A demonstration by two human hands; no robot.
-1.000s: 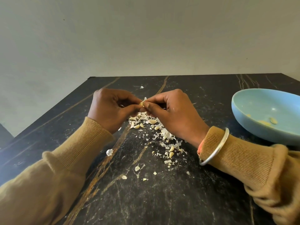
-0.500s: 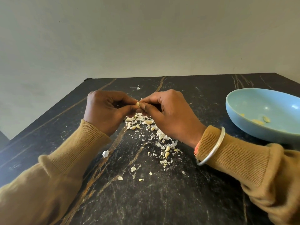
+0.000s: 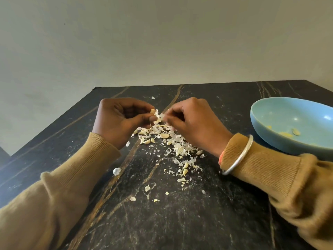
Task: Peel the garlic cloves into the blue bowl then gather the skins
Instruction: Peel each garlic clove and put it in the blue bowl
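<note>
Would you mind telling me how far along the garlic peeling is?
A few peeled cloves already lie in the blue bowl. The left hand pinches a clove while the right hand pulls its skin. More cloves and scattered skins lie ungathered on the table.

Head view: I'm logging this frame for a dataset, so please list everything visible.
table: one, black with brown veins, under everything
blue bowl: one, light blue, on the table at right
peeled cloves: a few, pale yellow, inside the blue bowl
garlic clove: one, pale yellow, pinched in the left hand
skin strip: one, white, between that clove and the right hand
loose cloves: several, cream, on the table below the hands
skins: many, white, scattered on the table between the wrists
bangle: one, silver, right wrist
sleeves: two, tan, both forearms
left hand: one, pinches the garlic clove
right hand: one, pinches the skin strip
</note>
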